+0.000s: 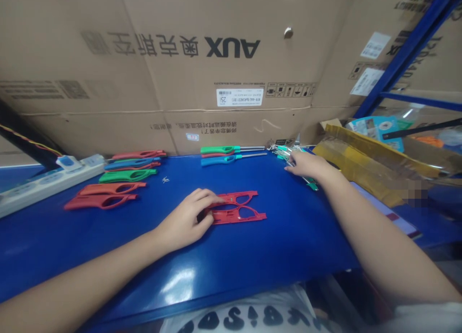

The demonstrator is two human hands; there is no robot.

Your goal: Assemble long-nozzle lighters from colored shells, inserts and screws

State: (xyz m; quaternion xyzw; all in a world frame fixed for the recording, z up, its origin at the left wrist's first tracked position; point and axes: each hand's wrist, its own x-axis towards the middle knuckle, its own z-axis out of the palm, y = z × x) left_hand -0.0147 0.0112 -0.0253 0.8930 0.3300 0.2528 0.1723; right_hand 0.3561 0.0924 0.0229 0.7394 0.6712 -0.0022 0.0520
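"Two red handle pieces (226,219) lie under the left hand (195,215), mid-counter (144,261). Why side by side?"

"Probably so both can be seen at once. The hand is half curled and has hold of their left ends, fingers on the farther piece, thumb on the nearer, seemingly to stop them sliding."

"And the right hand (306,164)?"

"At the back, near the cardboard (155,15), over a heap of small parts (283,151). Its fingers are bent, but I cannot tell whether anything is pinched between them."

"I suppose the heap sits there because it suits that arm."

"Likely. The coloured handles (119,176) at the left, beside the power strip (46,185), lie roughly parallel, perhaps to keep them orderly. Three handles with metal rods (218,161) lie together at the back, rods pointing right."

"How do the red ones under the hand look?"

"Bright, smooth, plastic by the look of it. Each is long, with an oval opening toward its right end and a narrow tip beyond. Ridges show on the nearer one, so its inner side seems to face up. The heap is a tangle of pale wire-like bits and green pieces, too blurred to count."
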